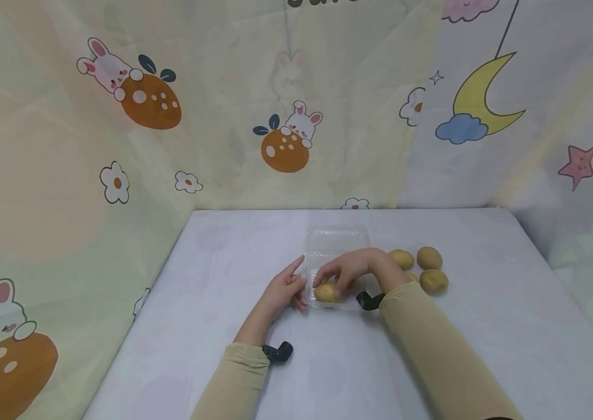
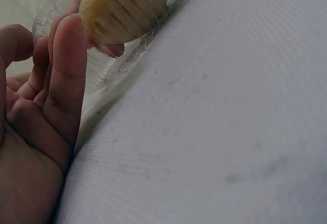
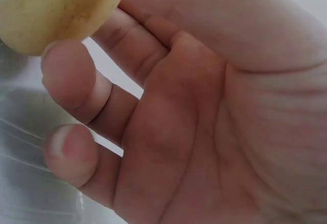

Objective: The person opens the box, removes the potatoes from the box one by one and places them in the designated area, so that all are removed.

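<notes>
A clear plastic clamshell box [image 1: 337,239] stands on the table with its lid folded back. Inside its near left corner is a yellow potato [image 1: 326,293], also seen through the clear wall in the left wrist view. Reaching in from above, my right hand [image 1: 351,269] pinches this potato [image 3: 48,12] between thumb and fingers; its other fingers are loosely bent over the box. My left hand [image 1: 282,290] rests at the box's left side, index finger pointing forward. In the left wrist view, one of its fingers [image 2: 69,65] lies upright against the clear wall.
Several more potatoes [image 1: 434,281] lie on the white table [image 1: 233,251] to the right of the box, one partly hidden behind my right forearm. Fabric walls [image 1: 223,116] printed with rabbits rise at the back and sides. A black wrist camera [image 1: 278,352] sits on my left wrist.
</notes>
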Demonstrator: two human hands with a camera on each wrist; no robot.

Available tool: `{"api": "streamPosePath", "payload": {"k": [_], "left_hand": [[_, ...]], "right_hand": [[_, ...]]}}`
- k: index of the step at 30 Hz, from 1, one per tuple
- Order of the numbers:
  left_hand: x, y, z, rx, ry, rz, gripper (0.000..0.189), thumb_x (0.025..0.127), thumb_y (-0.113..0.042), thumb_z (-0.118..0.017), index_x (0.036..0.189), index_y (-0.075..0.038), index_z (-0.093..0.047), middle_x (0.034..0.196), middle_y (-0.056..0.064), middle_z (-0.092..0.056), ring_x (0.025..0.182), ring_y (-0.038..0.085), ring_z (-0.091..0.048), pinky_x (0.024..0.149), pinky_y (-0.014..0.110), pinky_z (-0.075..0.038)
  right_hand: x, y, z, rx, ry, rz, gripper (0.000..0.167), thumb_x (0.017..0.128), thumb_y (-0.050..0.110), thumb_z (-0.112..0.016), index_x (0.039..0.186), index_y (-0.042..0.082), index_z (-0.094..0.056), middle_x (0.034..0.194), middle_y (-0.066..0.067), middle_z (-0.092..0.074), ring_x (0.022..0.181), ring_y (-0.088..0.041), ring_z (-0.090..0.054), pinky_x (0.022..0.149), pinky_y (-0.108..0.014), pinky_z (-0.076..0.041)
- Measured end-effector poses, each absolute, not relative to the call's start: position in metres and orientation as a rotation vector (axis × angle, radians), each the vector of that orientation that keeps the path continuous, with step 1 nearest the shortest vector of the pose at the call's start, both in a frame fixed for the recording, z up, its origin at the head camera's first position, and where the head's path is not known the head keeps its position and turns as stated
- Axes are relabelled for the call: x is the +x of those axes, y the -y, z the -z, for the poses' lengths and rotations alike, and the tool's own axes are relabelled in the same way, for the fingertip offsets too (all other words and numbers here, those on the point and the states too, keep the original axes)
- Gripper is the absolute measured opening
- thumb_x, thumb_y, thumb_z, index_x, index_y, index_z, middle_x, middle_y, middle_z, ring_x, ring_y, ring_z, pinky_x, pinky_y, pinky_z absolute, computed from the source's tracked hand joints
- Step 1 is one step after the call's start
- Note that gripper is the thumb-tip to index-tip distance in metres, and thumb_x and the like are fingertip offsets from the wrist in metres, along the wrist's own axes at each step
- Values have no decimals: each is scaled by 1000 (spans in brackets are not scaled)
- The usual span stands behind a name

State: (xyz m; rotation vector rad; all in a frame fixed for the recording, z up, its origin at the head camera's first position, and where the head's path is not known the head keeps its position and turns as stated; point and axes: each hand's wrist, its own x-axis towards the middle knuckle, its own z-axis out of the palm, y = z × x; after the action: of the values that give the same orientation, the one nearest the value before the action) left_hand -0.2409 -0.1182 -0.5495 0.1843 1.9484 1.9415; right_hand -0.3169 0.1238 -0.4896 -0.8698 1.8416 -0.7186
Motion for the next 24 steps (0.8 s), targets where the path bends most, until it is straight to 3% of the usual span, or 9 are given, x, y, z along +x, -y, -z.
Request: {"api": "streamPosePath", "payload": {"k": [4,7,14,24], "left_hand": [[-242,118,551,178,-1942,-1937,64,97,-19,-59,153,-37,-33,70,4,-58,57,18,-64,60,41,-63],[-242,119,551,175,-1940,-1937,64,97,-20,-60,153,-37,-33,71,5,-58,57,19,-64,60,42,-63],[-241,119,550,172,-1940,-1937,64,97,-21,-61,152,-38,-34,71,6,-59,57,19,-64,61,42,-63],[-241,119,549,167,-1923,-1942,65,96,-20,-62,151,-40,-34,72,5,-59,57,19,-64,61,41,-63]], "right_hand": [[-318,-126,489,-931,-1912,722,46,82,24,-76,123,38,-62,131,10,-55,110,-14,-51,83,-29,-48],[-318,-127,487,-959,-1963,722,44,82,25,-76,121,39,-63,127,11,-57,113,-15,-48,91,-32,-43],[-318,-128,488,-949,-2003,780,42,81,29,-73,120,38,-64,119,11,-60,101,-16,-51,84,-32,-44],[-319,-131,488,-951,-1988,876,41,82,34,-73,122,33,-66,125,7,-61,116,-16,-51,97,-32,-46]]}}
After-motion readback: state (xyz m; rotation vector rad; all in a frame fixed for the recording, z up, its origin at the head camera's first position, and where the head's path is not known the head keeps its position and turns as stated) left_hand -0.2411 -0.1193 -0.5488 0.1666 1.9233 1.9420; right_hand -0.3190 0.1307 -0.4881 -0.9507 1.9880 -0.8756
